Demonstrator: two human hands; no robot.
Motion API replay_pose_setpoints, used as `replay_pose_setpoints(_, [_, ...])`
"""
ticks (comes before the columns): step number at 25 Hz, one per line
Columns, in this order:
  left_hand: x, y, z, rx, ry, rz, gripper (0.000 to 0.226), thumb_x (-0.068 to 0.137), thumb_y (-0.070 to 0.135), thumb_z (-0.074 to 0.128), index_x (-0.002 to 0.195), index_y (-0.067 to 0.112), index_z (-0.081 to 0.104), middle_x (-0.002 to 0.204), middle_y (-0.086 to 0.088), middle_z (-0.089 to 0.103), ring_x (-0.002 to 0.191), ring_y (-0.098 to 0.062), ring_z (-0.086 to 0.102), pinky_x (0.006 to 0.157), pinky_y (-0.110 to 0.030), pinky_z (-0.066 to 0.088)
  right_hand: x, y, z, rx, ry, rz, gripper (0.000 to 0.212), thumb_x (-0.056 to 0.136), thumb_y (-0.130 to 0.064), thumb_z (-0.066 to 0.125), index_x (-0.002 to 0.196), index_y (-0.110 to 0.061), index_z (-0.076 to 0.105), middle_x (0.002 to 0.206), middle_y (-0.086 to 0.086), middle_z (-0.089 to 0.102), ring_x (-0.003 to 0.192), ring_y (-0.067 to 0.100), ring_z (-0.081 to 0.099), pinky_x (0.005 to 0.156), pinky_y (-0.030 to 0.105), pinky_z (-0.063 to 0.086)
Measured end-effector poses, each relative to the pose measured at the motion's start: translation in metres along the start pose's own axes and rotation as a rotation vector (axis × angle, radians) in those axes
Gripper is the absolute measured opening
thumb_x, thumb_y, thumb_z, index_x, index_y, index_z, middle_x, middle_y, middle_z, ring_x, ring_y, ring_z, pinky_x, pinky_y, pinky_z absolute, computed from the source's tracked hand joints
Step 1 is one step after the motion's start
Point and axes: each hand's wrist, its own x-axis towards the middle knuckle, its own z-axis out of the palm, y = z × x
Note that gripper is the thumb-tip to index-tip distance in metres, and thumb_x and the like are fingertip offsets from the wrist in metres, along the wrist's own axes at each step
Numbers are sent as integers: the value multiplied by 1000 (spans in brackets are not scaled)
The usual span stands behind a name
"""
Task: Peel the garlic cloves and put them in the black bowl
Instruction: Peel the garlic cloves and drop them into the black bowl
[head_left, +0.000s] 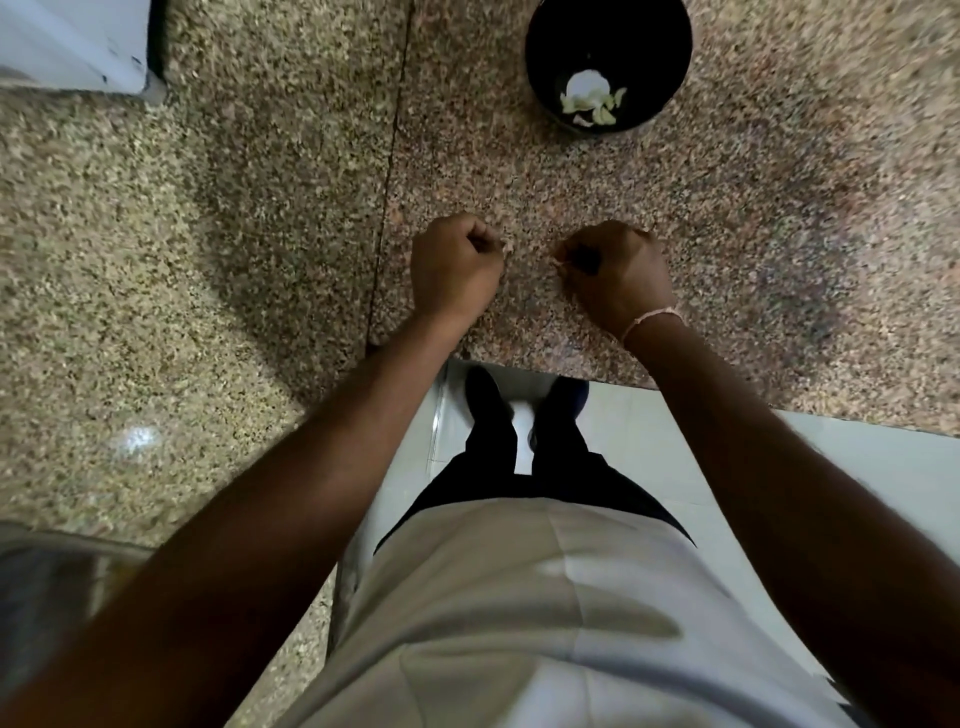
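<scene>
In the head view, both hands hovered low over the speckled granite worktop (519, 171), close to its near edge and a little apart from each other. The left hand (456, 265) was curled into a fist with its knuckles turned inward; whether anything lay inside it could not be told. The right hand (615, 270) was also curled, its fingertips (563, 255) drawn together on a thin pale scrap, too small and blurred to name with certainty. A light thread bracelet (652, 318) circled the right wrist. The black bowl (608, 36) stood farther back on the worktop, well apart from the hands and slightly right of them. Inside it lay garlic pieces (589, 98), white and pale yellow, gathered against the near side of the bowl's floor.
</scene>
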Motion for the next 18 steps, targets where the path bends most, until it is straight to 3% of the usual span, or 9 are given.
replay_pose_setpoints(2, [-9, 9, 0, 20, 21, 64, 10, 90, 13, 70, 93, 18, 79, 86, 11, 74, 66, 11, 57, 57, -2, 41, 0, 5, -4, -33, 5, -26, 15, 88, -16, 72, 99, -17, 80, 101, 8, 74, 90, 29, 69, 76, 34, 54])
replay_pose_setpoints(3, [-13, 14, 3, 14, 12, 84, 9, 90, 14, 71, 92, 18, 78, 83, 13, 71, 65, 12, 56, 55, -1, 39, 0, 7, -6, -44, 5, -37, 15, 87, -15, 72, 99, -17, 80, 101, 9, 73, 91, 30, 68, 76, 35, 54])
replay_pose_setpoints(5, [-19, 22, 16, -12, -74, 60, 5, 88, 19, 74, 84, 18, 77, 74, 13, 70, 60, 6, 61, 54, -8, 45, 1, 12, -9, -25, 4, -45, 19, 84, -11, 72, 98, -20, 81, 101, 9, 73, 90, 28, 69, 78, 36, 56])
replay_pose_setpoints(6, [-21, 26, 23, -47, -128, -2, 8, 86, 19, 75, 79, 15, 77, 69, 9, 72, 58, -3, 66, 55, -19, 54, 1, 14, -11, -6, 8, -44, 22, 83, -9, 71, 98, -20, 81, 101, 8, 74, 90, 27, 70, 79, 35, 57])
replay_pose_setpoints(9, [-21, 35, 40, -354, -279, -412, 11, 88, 11, 75, 82, 2, 77, 68, -11, 75, 52, -27, 72, 50, -41, 62, 1, 16, -13, 15, 55, -68, 24, 82, -7, 70, 100, -17, 82, 99, 9, 75, 87, 27, 71, 78, 38, 58])
replay_pose_setpoints(12, [-19, 36, 46, -499, -304, -602, 18, 94, 9, 72, 86, -7, 76, 71, -20, 75, 49, -31, 69, 47, -35, 58, 1, 12, -10, 9, 51, -95, 20, 85, -10, 69, 100, -17, 81, 97, 10, 74, 84, 27, 70, 76, 39, 58])
replay_pose_setpoints(18, [-12, 36, 48, -482, -286, -586, 20, 92, 11, 78, 87, -9, 76, 70, -23, 74, 51, -31, 70, 46, -36, 58, 1, 15, -4, 7, 30, -119, 16, 84, -6, 70, 91, -16, 80, 92, 10, 71, 81, 28, 67, 73, 33, 54])
